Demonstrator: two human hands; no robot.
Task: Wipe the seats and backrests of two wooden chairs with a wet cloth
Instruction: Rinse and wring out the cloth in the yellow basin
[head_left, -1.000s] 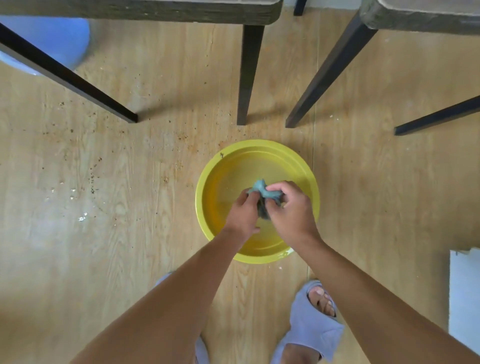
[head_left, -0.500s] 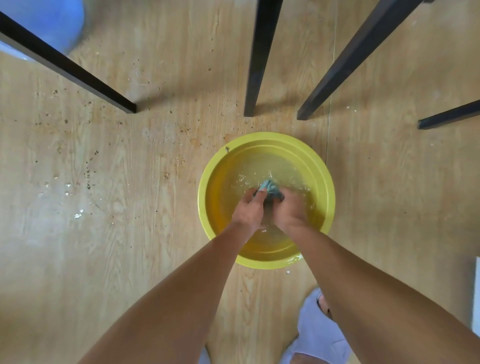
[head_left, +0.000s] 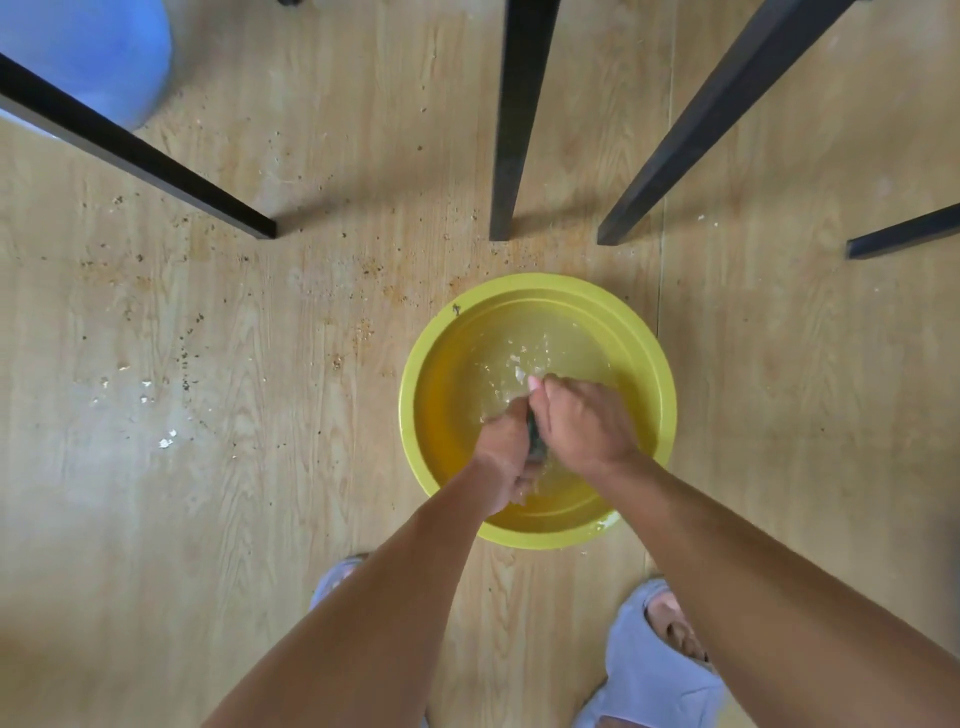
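A yellow basin (head_left: 647, 343) with water stands on the wooden floor right in front of my feet. Both hands are down in it, pressed together around a dark blue-grey cloth (head_left: 534, 441), of which only a thin strip shows between them. My left hand (head_left: 503, 449) grips the cloth from the left, my right hand (head_left: 584, 421) from the right. The water is rippled and splashing beyond my fingertips. Only the black legs (head_left: 514, 124) of the two chairs are visible above the basin; seats and backrests are out of view.
Further black chair legs slant in at upper left (head_left: 140, 156) and upper right (head_left: 717, 119), with a short one (head_left: 904, 236) at the right edge. A blue round container (head_left: 88, 52) sits at top left. Crumbs and specks litter the floor (head_left: 208, 415). My light slippers (head_left: 649, 670) are below the basin.
The cloth has gone from being held above the water to being squeezed in it. My hands have closed over it so it is nearly hidden, and my view has dropped past the chair seats.
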